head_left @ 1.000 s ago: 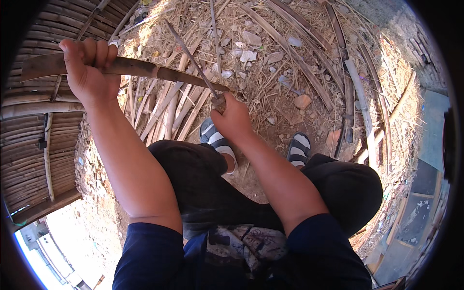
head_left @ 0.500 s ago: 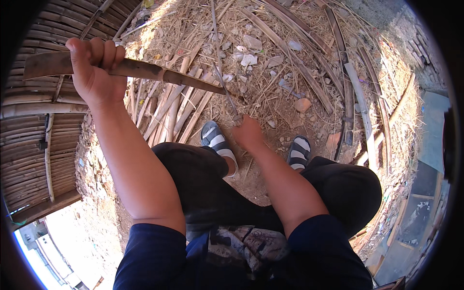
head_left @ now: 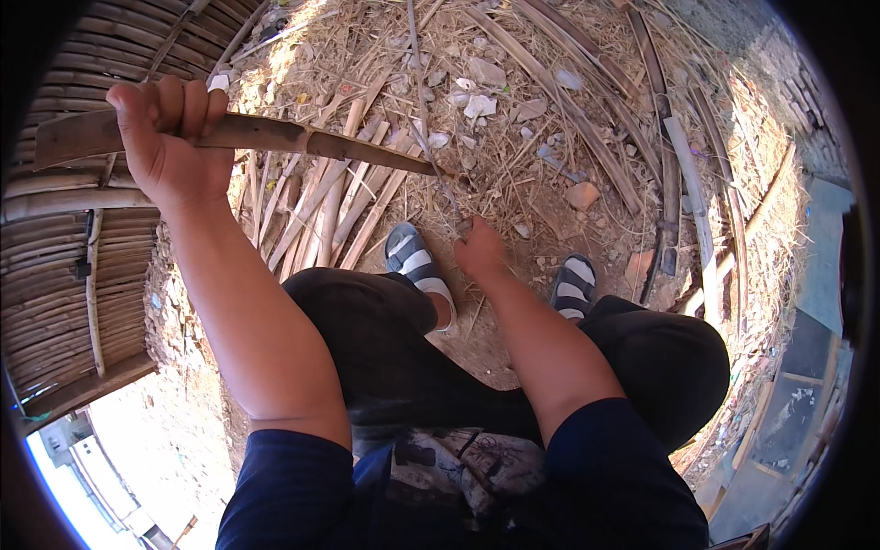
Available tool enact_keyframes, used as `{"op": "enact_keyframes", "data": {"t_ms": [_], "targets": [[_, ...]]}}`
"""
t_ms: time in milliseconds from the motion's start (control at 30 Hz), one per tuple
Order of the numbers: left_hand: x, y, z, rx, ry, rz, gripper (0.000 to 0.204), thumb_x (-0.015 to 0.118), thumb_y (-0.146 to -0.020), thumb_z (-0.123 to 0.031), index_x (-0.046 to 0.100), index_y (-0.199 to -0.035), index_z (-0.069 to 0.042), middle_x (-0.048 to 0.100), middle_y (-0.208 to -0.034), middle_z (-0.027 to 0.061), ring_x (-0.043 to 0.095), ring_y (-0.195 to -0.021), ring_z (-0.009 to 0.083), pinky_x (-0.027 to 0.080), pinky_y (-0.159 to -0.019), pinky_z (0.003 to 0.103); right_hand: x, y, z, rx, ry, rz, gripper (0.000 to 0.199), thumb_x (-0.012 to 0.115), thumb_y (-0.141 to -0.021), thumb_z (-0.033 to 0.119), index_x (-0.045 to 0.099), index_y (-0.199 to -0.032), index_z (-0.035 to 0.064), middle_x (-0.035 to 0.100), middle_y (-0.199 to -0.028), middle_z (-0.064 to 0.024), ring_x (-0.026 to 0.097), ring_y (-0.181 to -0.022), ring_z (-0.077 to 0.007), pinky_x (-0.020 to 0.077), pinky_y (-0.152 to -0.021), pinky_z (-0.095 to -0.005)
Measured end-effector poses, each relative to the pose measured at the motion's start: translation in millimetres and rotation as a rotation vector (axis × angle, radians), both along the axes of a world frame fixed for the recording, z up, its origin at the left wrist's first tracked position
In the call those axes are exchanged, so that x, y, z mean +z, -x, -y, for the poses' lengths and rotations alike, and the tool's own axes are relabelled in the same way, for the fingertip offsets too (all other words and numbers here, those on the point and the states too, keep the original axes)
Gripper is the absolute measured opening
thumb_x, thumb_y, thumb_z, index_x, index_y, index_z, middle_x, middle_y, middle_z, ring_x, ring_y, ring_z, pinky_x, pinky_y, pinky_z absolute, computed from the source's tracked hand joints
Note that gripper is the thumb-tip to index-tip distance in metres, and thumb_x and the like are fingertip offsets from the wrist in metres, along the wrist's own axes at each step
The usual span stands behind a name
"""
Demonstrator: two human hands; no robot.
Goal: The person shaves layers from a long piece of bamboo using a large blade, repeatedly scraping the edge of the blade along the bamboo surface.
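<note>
"What's the L hand (head_left: 179,147) doing?"
"It's gripping a brown strip (head_left: 261,133) nr its wide end; strip's slanting R above pale slats (head_left: 327,213) on the ground."
"& the R hand (head_left: 480,249)?"
"Closing round a thin knife (head_left: 445,189); blade's crossing the strip's tip, can't tell if it's touching."

The left hand (head_left: 179,147) grips a long brown strip (head_left: 257,134), its narrow end beside the thin blade (head_left: 447,195) held in the right hand (head_left: 481,250), above ground (head_left: 497,353) strewn with straw (head_left: 502,156) and stones (head_left: 480,105).
</note>
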State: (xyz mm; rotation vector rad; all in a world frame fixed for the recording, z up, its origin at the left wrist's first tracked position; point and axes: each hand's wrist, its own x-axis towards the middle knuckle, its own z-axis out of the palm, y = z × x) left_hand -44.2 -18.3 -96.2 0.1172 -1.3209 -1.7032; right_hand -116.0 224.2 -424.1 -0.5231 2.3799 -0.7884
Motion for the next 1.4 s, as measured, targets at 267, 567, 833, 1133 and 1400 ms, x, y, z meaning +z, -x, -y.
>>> {"op": "enact_keyframes", "data": {"t_ms": [267, 567, 833, 1133, 1400], "targets": [[2, 4, 1, 0.03, 0.029, 0.008, 0.045, 0.065, -0.092, -0.046, 0.039, -0.07, -0.017, 0.025, -0.061, -0.005, 0.022, -0.055, 0.0105, 0.025, -0.056, 0.029, 56, -5, 17, -0.097, 0.202, 0.059, 0.034, 0.065, -0.075, 0.019, 0.062, -0.103, -0.0007, 0.068, -0.086, -0.0233, 0.067, -0.084, -0.0406, 0.0519, -0.076, -0.0468], [5, -2, 0, 0.114, 0.035, 0.032, 0.052, 0.072, -0.085, -0.049, 0.037, -0.063, -0.018, 0.022, -0.06, -0.0045, 0.021, -0.054, 0.0112, 0.024, -0.056, 0.029, 118, -9, 53, 0.019, 0.723, -0.081, 0.033, 0.069, -0.077, 0.022, 0.059, -0.104, 0.0065, 0.066, -0.085, -0.0197, 0.064, -0.082, -0.0422, 0.0511, -0.072, -0.0487], [2, -8, 8, 0.263, -0.102, 0.016, 0.048, 0.069, -0.09, -0.041, 0.036, -0.065, -0.017, 0.02, -0.059, -0.0036, 0.02, -0.053, 0.0117, 0.025, -0.054, 0.028, 31, 2, 5, 0.048, 0.02, 0.106, 0.042, 0.067, -0.074, 0.02, 0.061, -0.11, -0.0006, 0.067, -0.097, -0.0254, 0.065, -0.097, -0.041, 0.0516, -0.086, -0.0477], [-2, -6, 8, 0.168, -0.044, 0.007, 0.041, 0.067, -0.092, -0.041, 0.041, -0.071, -0.018, 0.023, -0.06, -0.0051, 0.023, -0.055, 0.0103, 0.026, -0.055, 0.028, 134, 1, 49, 0.069, 0.445, 0.075, 0.034, 0.066, -0.077, 0.02, 0.06, -0.103, 0.0002, 0.067, -0.092, -0.0256, 0.065, -0.09, -0.0431, 0.0518, -0.079, -0.0491], [-3, -6, 5, 0.162, -0.105, -0.022, 0.041, 0.067, -0.092, -0.043, 0.041, -0.072, -0.017, 0.022, -0.061, -0.0049, 0.022, -0.055, 0.0105, 0.025, -0.054, 0.028, 20, -2, -1, 0.003, 0.011, 0.036, 0.038, 0.069, -0.077, 0.021, 0.06, -0.107, -0.0005, 0.067, -0.096, -0.0267, 0.065, -0.095, -0.0425, 0.0515, -0.084, -0.0496]]}}
